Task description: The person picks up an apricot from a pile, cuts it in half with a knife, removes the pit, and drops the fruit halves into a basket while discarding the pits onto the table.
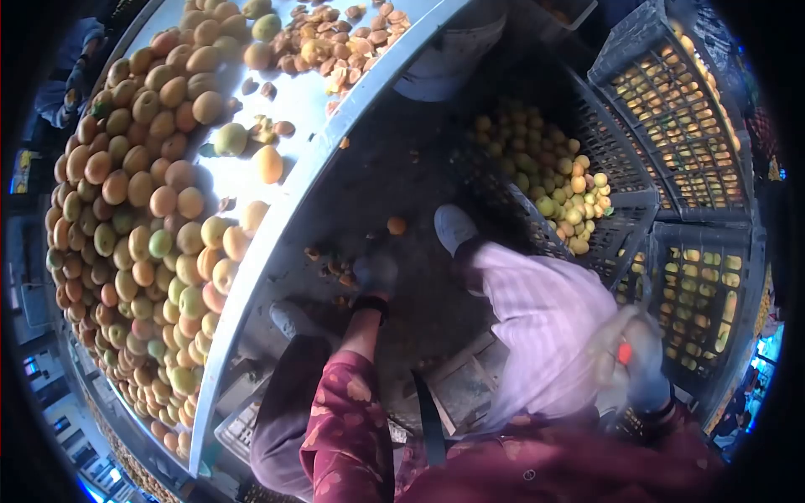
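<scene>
My left hand (pixel 375 273), in a grey glove and smeared by motion, hangs low over the dark floor beside the metal table's edge. Its fingers do not show clearly. Several fruit scraps (pixel 340 272) lie on the floor near it. To the right, by my knee and the pink striped cloth (pixel 545 310) on my lap, is my gloved right hand (pixel 646 360), also blurred. It is closed around a small red-orange thing (pixel 625 353), whose kind I cannot make out. Many apricots (pixel 138 210) are heaped on the shiny metal table (pixel 289 180) to my left.
Brown apricot pits (pixel 360 46) lie at the table's far end. A black crate (pixel 616 230) on the right holds apricots (pixel 558 180); more filled crates (pixel 679 109) stand behind it. One apricot (pixel 397 225) lies on the floor. Another person's arm (pixel 75 80) shows at upper left.
</scene>
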Motion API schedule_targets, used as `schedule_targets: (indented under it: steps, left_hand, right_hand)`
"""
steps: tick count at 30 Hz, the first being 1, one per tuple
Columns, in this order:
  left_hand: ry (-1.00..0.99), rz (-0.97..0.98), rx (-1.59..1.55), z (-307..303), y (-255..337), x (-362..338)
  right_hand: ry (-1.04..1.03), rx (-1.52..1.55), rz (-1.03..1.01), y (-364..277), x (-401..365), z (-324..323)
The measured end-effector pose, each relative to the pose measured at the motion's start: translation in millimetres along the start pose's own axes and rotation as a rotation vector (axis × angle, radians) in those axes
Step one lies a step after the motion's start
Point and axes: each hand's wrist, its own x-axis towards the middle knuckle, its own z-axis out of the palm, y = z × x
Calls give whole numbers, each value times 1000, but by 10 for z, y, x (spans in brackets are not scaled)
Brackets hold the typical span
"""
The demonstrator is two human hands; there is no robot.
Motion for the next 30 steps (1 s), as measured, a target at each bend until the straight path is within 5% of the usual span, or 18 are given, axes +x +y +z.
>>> schedule_targets:
  steps: [3, 5, 6, 7, 8, 9, 11, 16, 18, 19, 21, 22, 25, 27, 30]
  left_hand:
    - [-334, -168, 156, -230, 405, 385]
    - [-313, -124, 175, -45, 407, 492]
    - [-281, -74, 199, 35, 401, 515]
    - [-286, -83, 195, 243, 351, 510]
    - [-160, -3, 357, 495, 300, 485]
    - [-34, 78, 520, 764, 227, 447]
    - [83, 126, 726, 1226, 59, 428]
    - [355, 229, 1080, 1020, 131, 456]
    - [53, 46, 914, 485, 483, 316]
    - [62, 35, 922, 437, 512, 232]
    - [174, 197, 763, 274, 551, 41]
    - [236, 277, 682, 188, 584, -22]
    - [383, 440, 532, -218, 839, -148]
    - [-341, -412, -1068, -997, 1302, -309]
    - [-49, -385, -1385, -2068, 1818, -695]
  right_hand:
    - [17, 424, 169, 274, -51, -81]
    - [-4, -23, -181, 163, 25, -42]
    - [-11, -25, -172, 90, 20, -81]
    - [-63, 408, 130, 12, -4, -161]
    - [-108, 836, 442, 13, -40, -233]
    - [-114, 832, 453, 263, -233, -329]
    - [213, 391, 71, 841, -693, -508]
    - [85, 567, 129, 668, -494, -474]
    - [527, 1065, 199, 808, -526, -378]
    - [511, 1070, 194, 1000, -480, -433]
    - [-146, 643, -179, 1359, -242, -658]
    - [44, -158, -65, 372, -72, -154]
    - [221, -145, -337, 118, 92, 218]
    - [123, 64, -236, 121, 69, 133]
    - [20, 255, -129, 111, 51, 137]
